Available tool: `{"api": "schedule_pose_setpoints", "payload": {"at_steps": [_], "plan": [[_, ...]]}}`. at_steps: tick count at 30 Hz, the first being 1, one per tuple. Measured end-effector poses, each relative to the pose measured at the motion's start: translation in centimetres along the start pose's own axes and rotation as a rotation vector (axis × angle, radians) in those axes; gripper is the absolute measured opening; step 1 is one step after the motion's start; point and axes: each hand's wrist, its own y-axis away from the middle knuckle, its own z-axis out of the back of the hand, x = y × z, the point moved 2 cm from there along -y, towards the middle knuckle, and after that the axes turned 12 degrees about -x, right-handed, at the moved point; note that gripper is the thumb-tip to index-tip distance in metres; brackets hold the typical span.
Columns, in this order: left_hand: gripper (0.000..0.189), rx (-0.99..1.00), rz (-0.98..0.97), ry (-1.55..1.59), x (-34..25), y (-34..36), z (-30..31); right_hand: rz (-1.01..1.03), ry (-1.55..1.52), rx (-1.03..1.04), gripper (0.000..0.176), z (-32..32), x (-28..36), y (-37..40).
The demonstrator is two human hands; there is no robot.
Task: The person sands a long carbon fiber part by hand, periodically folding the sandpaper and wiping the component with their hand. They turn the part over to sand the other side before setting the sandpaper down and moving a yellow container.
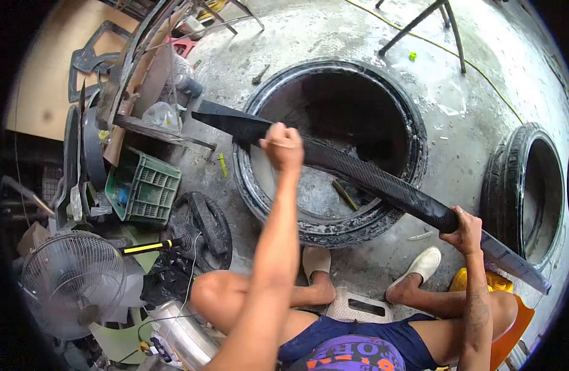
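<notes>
A long black carbon-fibre panel [371, 176] lies slantwise across the top of a tyre [253, 204] lying flat on the floor. Its pointed end is at the upper left, and the other end reaches past the tyre on the right. My left hand [283, 147] is closed in a fist against the panel near the pointed end; what its fingers hold, if anything, is hidden. My right hand [463, 230] grips the panel towards its lower right end, thumb over the edge. Inside the tyre's opening lies a small brownish stick [345, 195].
More tyres [522, 191] stand at the right. A green crate [151, 191], a wire fan [74, 278] and a metal cylinder [184, 337] crowd the left side. Between my feet is a light plastic stool [358, 304]. A yellow container [482, 281] sits beside my right knee.
</notes>
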Motion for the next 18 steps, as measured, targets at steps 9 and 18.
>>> {"api": "schedule_pose_setpoints", "payload": {"at_steps": [9,18], "plan": [[0.022,0.023,-0.326,0.218,-10.5,5.5,1.7,-0.018,0.009,-0.054,0.055,-0.1,0.1,0.0],[0.015,0.224,-0.318,0.134,-16.6,9.6,1.6,0.001,0.02,-0.002,0.057,0.1,0.2,-0.1]]}}
